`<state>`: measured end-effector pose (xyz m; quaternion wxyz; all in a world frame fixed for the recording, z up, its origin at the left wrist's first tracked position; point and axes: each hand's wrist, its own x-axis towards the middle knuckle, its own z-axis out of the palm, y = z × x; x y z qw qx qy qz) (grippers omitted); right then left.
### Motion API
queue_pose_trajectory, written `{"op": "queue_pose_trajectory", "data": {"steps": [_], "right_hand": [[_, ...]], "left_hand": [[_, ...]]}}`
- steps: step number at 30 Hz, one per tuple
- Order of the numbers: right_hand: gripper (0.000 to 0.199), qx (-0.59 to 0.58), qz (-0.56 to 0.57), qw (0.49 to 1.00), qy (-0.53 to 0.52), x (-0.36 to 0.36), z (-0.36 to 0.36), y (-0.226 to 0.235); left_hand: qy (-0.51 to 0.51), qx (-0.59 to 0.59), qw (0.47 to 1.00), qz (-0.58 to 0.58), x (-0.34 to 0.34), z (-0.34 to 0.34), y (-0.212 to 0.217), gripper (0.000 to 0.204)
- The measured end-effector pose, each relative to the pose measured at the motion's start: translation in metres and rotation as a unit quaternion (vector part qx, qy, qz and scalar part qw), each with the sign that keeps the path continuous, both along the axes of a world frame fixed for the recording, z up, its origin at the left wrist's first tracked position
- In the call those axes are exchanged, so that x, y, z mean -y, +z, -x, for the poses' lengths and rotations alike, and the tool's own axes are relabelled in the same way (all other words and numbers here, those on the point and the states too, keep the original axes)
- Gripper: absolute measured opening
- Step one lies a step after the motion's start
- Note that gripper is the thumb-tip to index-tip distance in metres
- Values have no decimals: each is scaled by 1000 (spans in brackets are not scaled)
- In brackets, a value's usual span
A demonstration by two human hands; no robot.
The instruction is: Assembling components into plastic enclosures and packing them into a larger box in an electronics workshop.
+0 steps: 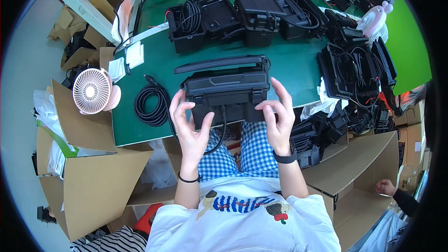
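Desk [289, 60] of green carries black boxes [186, 39], some open, along its far side, with a coiled cable [151, 121] on the left and a pale pink fan [88, 91] by the left edge. Cardboard cartons [102, 177] stand to both sides, and another person's hand [385, 187] shows at lower right. At the desk's near edge is a shut black case [224, 86], its long axis running left to right, right end slightly farther off, latches facing the wearer, handle at the far side. Fingers of the left hand [191, 128] and right hand [278, 119] bend about its two ends; whether they grasp it, I cannot tell.
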<state>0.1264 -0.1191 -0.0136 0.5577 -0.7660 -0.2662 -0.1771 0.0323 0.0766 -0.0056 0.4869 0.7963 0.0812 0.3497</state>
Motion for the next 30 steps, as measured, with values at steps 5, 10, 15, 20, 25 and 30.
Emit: {"op": "queue_pose_trajectory", "data": {"steps": [5, 10, 15, 20, 25, 30], "right_hand": [[17, -71, -118, 990, 30, -9, -2, 3], [19, -57, -23, 998, -1, -7, -2, 6], [29, -132, -77, 980, 125, -3, -6, 12], [40, -118, -97, 983, 100, -15, -6, 11], [38, -111, -159, 975, 109, -21, -15, 6], [29, -148, -227, 958, 93, -30, -14, 6]], "left_hand": [[12, -21, 1000, 1, 0, -1, 3, 62], [10, -11, 1000, -8, 2, -1, 3, 61], [5, -4, 1000, -6, 1, -1, 1, 60], [-2, -23, 1000, 15, -3, -3, 1, 62], [-3, -25, 999, 30, -3, -5, -1, 61], [-2, -8, 998, 55, -2, -11, -4, 60]]}}
